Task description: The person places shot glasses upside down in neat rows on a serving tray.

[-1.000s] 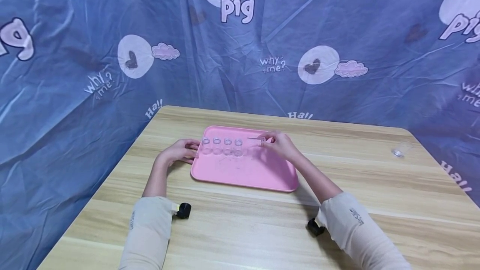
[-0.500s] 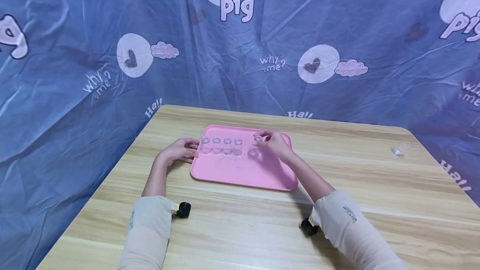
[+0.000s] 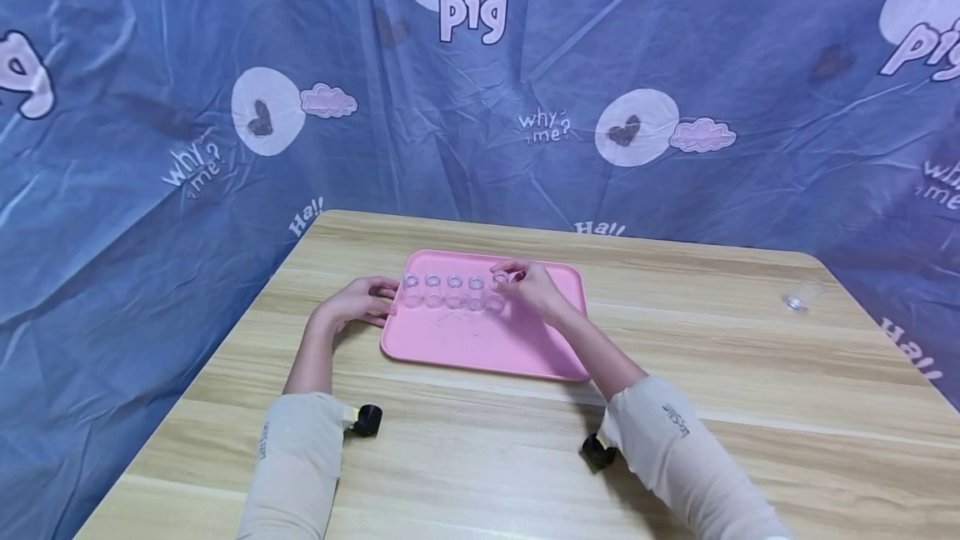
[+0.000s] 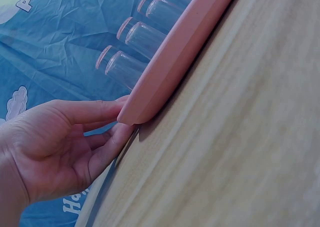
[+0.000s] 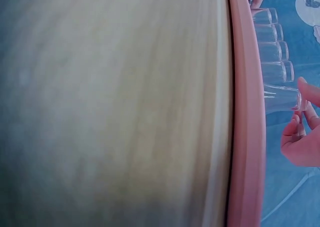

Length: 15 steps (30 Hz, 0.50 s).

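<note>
A pink tray (image 3: 480,348) lies on the wooden table. Along its far side several small clear drinking glasses (image 3: 454,292) stand in a row, apparently upside down with their thick bases up. At the right end of that row, my right hand (image 3: 528,283) pinches the top of another clear glass (image 5: 281,99) between thumb and fingers. This glass stands close beside its neighbour; whether they touch I cannot tell. My left hand (image 4: 60,142) holds the tray's left end, its fingertips above and below the edge.
One more clear glass (image 3: 797,302) stands at the far right of the wooden table (image 3: 712,340). Behind the table hangs a blue printed cloth (image 3: 450,148). A small black camera (image 3: 367,421) sits at the left wrist, another black camera (image 3: 597,452) at the right.
My right hand has brought its glass down from a tilted hold above the tray to upright, then moved it left against the row's end. The left hand has stayed at the tray.
</note>
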{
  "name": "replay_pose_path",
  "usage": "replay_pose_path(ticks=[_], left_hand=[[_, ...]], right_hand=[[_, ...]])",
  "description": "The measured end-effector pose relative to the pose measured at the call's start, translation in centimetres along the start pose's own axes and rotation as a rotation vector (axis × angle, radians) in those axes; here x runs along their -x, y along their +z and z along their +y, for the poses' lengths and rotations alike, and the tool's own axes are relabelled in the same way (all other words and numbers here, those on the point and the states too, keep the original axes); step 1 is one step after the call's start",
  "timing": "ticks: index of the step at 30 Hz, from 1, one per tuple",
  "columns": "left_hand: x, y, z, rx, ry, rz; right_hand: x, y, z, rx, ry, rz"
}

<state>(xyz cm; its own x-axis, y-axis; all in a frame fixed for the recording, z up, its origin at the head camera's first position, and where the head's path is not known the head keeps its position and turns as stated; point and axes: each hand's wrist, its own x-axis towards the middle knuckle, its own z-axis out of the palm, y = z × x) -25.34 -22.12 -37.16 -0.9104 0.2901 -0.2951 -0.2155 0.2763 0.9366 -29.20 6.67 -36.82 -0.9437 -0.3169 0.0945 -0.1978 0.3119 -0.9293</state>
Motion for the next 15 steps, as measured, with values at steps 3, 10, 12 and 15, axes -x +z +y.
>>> replay_pose_path(ticks=[3, 10, 12, 15], left_hand=[[-0.6, -0.3, -0.6, 0.001, 0.000, 0.010], [-1.3, -0.6, -1.5, -0.006, 0.018, 0.010], [-1.4, -0.6, -1.5, -0.001, 0.019, 0.014], [-1.4, -0.6, -1.5, 0.000, 0.020, 0.012]], right_hand=[[0.0, 0.1, 0.1, 0.007, 0.004, -0.002], [-0.1, 0.2, 0.3, 0.021, 0.017, -0.008], [-0.2, 0.2, 0.4, 0.024, 0.013, -0.012], [-0.2, 0.2, 0.4, 0.033, 0.013, -0.017]])
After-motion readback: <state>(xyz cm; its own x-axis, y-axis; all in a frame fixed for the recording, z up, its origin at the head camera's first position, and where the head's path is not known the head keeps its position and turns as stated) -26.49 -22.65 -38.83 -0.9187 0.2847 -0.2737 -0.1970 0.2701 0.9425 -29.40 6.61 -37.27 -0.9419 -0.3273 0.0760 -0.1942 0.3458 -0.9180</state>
